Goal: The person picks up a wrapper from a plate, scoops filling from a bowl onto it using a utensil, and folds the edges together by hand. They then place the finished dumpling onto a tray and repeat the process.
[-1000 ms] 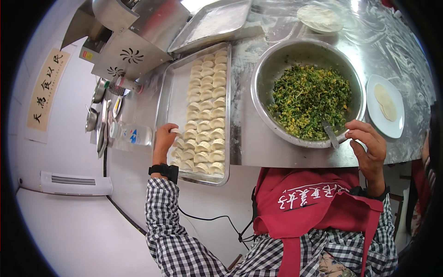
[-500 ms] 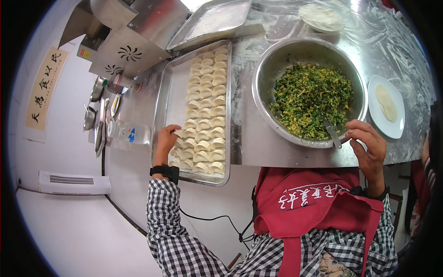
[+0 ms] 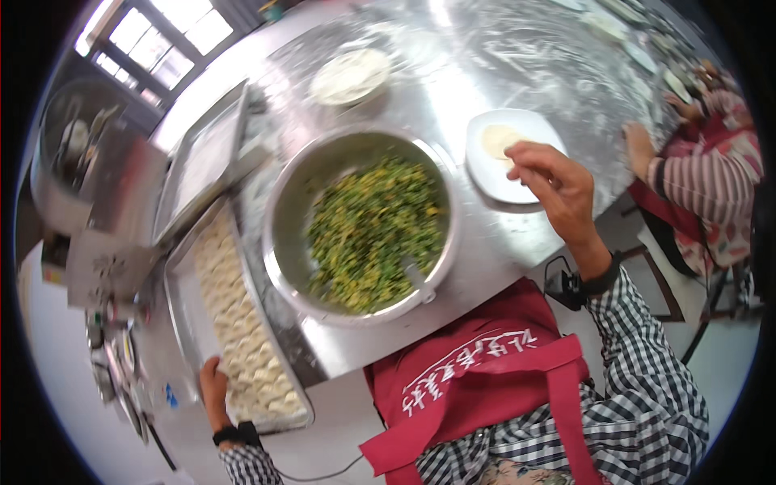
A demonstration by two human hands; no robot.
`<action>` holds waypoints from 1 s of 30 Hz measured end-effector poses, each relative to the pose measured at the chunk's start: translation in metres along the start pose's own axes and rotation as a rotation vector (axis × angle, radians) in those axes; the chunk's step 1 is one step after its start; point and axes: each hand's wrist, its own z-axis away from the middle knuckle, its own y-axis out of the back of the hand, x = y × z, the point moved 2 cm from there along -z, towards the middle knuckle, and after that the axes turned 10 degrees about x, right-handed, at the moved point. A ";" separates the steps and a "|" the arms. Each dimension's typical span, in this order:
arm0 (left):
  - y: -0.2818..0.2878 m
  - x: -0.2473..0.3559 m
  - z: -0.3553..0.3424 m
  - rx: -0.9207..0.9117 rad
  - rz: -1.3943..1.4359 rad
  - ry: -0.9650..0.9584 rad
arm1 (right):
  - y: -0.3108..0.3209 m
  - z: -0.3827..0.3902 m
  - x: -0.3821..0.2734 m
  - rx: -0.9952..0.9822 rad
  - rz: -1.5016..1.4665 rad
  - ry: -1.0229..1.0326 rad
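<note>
"Bright windows [image 3: 158,48] beyond a flour-dusted steel surface [image 3: 485,242]; off to the right, a co-worker's striped sleeve [image 3: 703,190]. Where to look first?"

"At the white plate [image 3: 497,184], right of the big steel bowl [image 3: 293,214] of chopped green-and-yellow filling [image 3: 376,238]. On the plate, a pale dough wrapper [image 3: 498,139]; single or stacked, hard to say."

"Nearer hand?"

"Right hand [image 3: 562,190], clearly. Stretched in from the lower right, above the plate's right side, with the wrapper just past the fingertips, toward the upper left."

"Touching?"

"Cannot tell. Thumb and fingers half curled, tips close together with a small gap, nothing visibly held."

"Long axis of the wrapper?"

"None to go by: roundish and flat, lower right edge close by the fingers."

"And left hand [image 3: 214,392]?"

"Well apart from the plate, with the bowl in between. At the near end of the long metal tray [image 3: 190,311], fingers bent beside the left-hand row of dumplings [image 3: 242,339]. Too blurred to tell about any hold."

"Lie of the tray?"

"Lengthwise away from the near edge, leaning left with distance; dumplings packed along the right, bare strip along the left."
</note>
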 end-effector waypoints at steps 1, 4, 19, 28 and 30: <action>-0.004 0.001 -0.002 -0.011 0.055 0.108 | 0.009 -0.004 0.010 0.054 0.013 -0.034; 0.002 -0.009 -0.001 0.004 0.171 0.201 | 0.036 -0.026 0.031 0.159 0.034 -0.099; 0.062 0.326 0.060 -0.119 0.858 0.115 | 0.034 -0.063 0.127 -0.394 0.941 0.094; 0.028 0.359 0.068 -0.274 0.967 0.085 | 0.041 -0.060 0.130 -0.369 0.836 0.018; 0.013 0.351 0.068 -0.260 1.048 0.045 | 0.043 -0.060 0.128 -0.339 0.765 -0.001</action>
